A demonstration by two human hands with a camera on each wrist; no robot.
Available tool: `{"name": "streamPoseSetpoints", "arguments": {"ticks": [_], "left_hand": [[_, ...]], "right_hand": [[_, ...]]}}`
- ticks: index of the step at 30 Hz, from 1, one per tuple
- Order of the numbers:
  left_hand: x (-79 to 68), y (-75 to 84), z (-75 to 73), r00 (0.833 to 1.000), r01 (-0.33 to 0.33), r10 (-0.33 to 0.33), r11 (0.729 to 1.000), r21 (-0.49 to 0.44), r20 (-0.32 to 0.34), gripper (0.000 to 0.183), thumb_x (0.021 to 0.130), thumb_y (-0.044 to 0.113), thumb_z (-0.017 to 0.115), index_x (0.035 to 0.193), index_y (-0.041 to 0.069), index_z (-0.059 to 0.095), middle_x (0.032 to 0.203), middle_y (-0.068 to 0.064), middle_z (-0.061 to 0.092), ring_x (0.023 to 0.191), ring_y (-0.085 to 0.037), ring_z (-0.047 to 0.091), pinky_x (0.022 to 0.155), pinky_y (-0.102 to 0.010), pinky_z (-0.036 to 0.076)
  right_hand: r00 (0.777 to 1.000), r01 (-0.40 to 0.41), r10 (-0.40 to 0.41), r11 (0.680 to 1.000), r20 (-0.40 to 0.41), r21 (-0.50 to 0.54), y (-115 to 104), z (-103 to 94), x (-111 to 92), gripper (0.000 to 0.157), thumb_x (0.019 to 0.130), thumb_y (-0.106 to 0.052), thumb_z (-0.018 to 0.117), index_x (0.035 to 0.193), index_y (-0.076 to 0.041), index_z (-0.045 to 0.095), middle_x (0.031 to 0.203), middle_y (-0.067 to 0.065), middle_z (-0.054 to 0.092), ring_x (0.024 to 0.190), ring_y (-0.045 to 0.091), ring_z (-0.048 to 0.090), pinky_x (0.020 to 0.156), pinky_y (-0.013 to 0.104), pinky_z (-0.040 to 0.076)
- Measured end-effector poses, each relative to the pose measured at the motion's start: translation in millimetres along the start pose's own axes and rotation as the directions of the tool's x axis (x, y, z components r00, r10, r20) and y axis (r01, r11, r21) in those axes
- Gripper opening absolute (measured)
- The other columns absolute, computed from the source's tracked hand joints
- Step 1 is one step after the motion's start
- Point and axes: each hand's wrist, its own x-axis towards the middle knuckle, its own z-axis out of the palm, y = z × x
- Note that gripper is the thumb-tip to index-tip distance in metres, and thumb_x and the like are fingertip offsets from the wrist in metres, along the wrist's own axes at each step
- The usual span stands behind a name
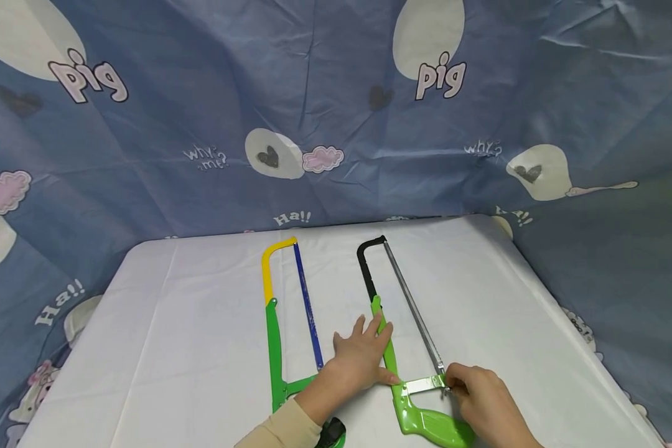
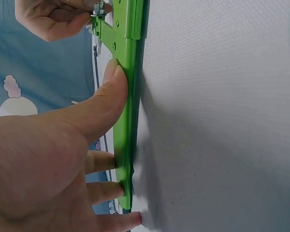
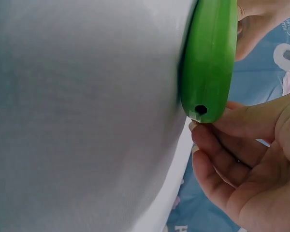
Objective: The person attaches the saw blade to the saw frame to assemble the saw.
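A hacksaw (image 1: 389,356) with a light green and black frame and a grey blade (image 1: 414,305) lies on the white-covered table. My left hand (image 1: 358,358) rests on its green frame, fingers spread and fairly straight, thumb by the metal crosspiece (image 1: 422,384). At the blade's near end, my right hand (image 1: 490,401) pinches the wing nut, which its fingers mostly cover in the head view. Some of that wing nut (image 2: 99,8) shows beside the right fingers in the left wrist view. The green handle (image 3: 210,58) fills the upper part of the right wrist view.
Left of my hands lies a second hacksaw (image 1: 274,348) with a yellow and green frame and blue blade; my left forearm partly covers its handle. A black and green part (image 1: 331,430) shows beside my sleeve. Blue printed cloth (image 1: 336,93) hangs behind the table (image 1: 201,323).
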Motion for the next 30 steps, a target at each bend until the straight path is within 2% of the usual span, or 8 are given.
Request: {"name": "streamPoseSetpoints", "arguments": {"ticks": [14, 17, 24, 30], "left_hand": [[0.8, 0.9, 0.0, 1.0, 0.001, -0.001, 1.0, 0.007, 0.0, 0.099, 0.071, 0.066, 0.075, 0.153, 0.022, 0.039, 0.164, -0.006, 0.03, 0.147, -0.037, 0.034, 0.094, -0.073, 0.044], [0.8, 0.8, -0.1, 1.0, -0.005, 0.005, 1.0, 0.007, -0.005, 0.099, 0.071, 0.066, 0.075, 0.153, 0.021, 0.039, 0.163, -0.007, 0.03, 0.147, -0.037, 0.034, 0.094, -0.073, 0.044], [1.3, -0.4, 0.1, 1.0, 0.003, -0.003, 1.0, 0.007, -0.006, 0.101, 0.07, 0.065, 0.075, 0.153, 0.021, 0.039, 0.164, -0.007, 0.03, 0.147, -0.037, 0.035, 0.094, -0.072, 0.044], [0.9, 0.4, 0.6, 1.0, 0.005, -0.005, 1.0, 0.01, 0.005, 0.102, 0.069, 0.067, 0.074, 0.154, 0.022, 0.038, 0.164, -0.006, 0.028, 0.148, -0.036, 0.034, 0.095, -0.072, 0.044]], "right_hand": [[1.0, 0.002, -0.002, 1.0, -0.003, -0.02, -0.9, 0.0, -0.7, 0.036, 0.078, 0.006, 0.073, 0.07, -0.026, 0.062, 0.067, -0.014, 0.058, 0.064, 0.004, 0.044, 0.061, 0.021, 0.04], [0.999, 0.017, -0.016, 0.999, 0.031, -0.038, -3.3, -0.8, -0.4, 0.034, 0.078, 0.004, 0.075, 0.071, -0.025, 0.06, 0.065, -0.015, 0.055, 0.063, 0.004, 0.042, 0.06, 0.021, 0.039], [0.994, 0.021, -0.016, 0.999, 0.11, -0.038, -9.2, -2.5, -0.9, 0.025, 0.076, -0.009, 0.082, 0.08, -0.024, 0.064, 0.071, -0.014, 0.058, 0.066, 0.002, 0.047, 0.06, 0.021, 0.041], [0.997, 0.011, -0.01, 1.0, 0.08, -0.016, -8.8, -0.7, -1.9, 0.024, 0.078, -0.007, 0.08, 0.078, -0.024, 0.063, 0.066, -0.014, 0.053, 0.061, 0.001, 0.043, 0.058, 0.02, 0.039]]}}
